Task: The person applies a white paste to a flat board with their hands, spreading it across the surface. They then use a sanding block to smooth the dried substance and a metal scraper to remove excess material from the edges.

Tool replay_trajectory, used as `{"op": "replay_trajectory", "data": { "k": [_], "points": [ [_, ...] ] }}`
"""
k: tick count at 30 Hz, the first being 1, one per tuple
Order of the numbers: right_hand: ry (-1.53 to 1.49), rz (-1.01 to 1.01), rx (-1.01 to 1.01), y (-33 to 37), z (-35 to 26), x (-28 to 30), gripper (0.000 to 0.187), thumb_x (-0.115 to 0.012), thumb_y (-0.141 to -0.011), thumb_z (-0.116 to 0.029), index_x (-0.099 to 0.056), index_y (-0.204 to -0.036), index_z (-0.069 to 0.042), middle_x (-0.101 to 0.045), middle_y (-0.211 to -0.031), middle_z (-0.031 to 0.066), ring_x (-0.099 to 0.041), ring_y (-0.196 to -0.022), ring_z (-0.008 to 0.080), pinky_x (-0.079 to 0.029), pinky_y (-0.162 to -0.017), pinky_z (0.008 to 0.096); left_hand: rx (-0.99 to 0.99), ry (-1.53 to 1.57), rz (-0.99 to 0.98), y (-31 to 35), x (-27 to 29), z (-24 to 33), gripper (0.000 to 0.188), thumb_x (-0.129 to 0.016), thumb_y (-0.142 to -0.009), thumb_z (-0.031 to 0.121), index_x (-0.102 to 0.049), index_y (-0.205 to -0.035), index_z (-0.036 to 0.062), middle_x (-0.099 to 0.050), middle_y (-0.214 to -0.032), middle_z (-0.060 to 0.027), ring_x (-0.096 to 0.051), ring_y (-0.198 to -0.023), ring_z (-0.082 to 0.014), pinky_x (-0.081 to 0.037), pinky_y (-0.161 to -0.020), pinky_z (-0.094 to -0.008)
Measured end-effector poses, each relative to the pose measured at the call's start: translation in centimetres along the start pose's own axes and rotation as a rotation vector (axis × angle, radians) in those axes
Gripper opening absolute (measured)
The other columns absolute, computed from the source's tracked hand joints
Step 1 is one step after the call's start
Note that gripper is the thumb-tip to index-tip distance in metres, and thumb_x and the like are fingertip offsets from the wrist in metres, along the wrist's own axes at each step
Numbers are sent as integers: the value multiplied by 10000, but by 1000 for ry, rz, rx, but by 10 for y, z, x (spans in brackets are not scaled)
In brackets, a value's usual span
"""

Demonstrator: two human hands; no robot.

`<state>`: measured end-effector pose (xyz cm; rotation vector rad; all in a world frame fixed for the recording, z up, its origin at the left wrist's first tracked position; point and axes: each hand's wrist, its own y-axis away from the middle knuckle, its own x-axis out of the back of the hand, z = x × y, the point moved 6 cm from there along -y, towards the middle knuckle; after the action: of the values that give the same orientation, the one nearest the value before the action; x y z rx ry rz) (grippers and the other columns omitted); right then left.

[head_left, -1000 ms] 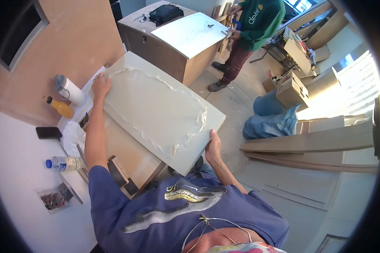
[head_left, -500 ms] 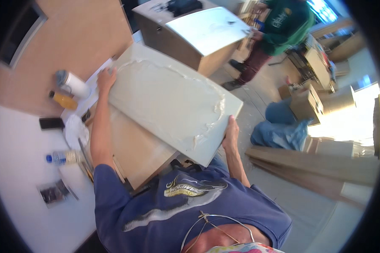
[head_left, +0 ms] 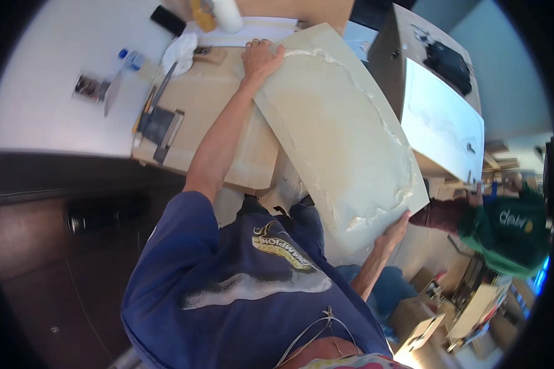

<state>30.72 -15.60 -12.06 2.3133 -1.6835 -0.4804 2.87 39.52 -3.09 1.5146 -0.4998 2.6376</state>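
A large pale rectangular panel (head_left: 332, 135) is held tilted between my two hands. A rough bead of whitish, glue-like paste (head_left: 385, 126) runs round its face near the edges. My left hand (head_left: 261, 59) grips the far left edge, fingers curled over it. On the near right corner, my right hand (head_left: 394, 232) is closed, its thumb at the edge and most of its fingers hidden beneath. Part of the panel overlaps a light wooden board (head_left: 228, 135) on the worktable.
Left on the board are a dark scraper-like tool (head_left: 157, 126) and crumpled white plastic (head_left: 180, 52). A water bottle (head_left: 131, 59), black phone (head_left: 168, 20) and orange bottle (head_left: 203, 16) stand or lie beyond. A co-worker in green (head_left: 508, 234) is by the white-topped cabinet (head_left: 443, 117) at right.
My view has swung round, so the table and bottles now appear higher and the co-worker lower right. The panel stays in both hands and now looks steeper, its near end pointing lower right.
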Motion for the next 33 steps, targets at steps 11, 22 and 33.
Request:
{"op": "replay_trajectory", "data": {
  "k": [11,22,33],
  "points": [
    [171,-379,-154,-94,-6,-41,663,-526,-1091,-458,-493,-1485,73,-597,-1435,189,-625,-1249,306,-524,-1043,405,419,-116,175,160,126,-95,598,-640,-924,506,-705,-1244,6,-635,-1311,-227,-524,-1318,-389,-410,-1099,-539],
    [301,-528,-259,-129,-23,-95,634,-533,-1089,-442,-516,-1465,68,-636,-1382,185,-647,-1208,289,-543,-1009,396,460,-26,144,234,123,-153,481,-662,-945,426,-732,-1182,13,-689,-1185,-219,-621,-1176,-378,-490,-1008,-477],
    [329,-545,-133,-141,-20,-132,616,-585,-1076,-418,-547,-1442,76,-644,-1375,172,-642,-1203,255,-521,-1021,366,356,-426,208,227,175,-211,642,-800,-867,401,-606,-1416,132,-486,-1541,-156,-440,-1409,-411,-402,-1120,-557]
  ]
}}
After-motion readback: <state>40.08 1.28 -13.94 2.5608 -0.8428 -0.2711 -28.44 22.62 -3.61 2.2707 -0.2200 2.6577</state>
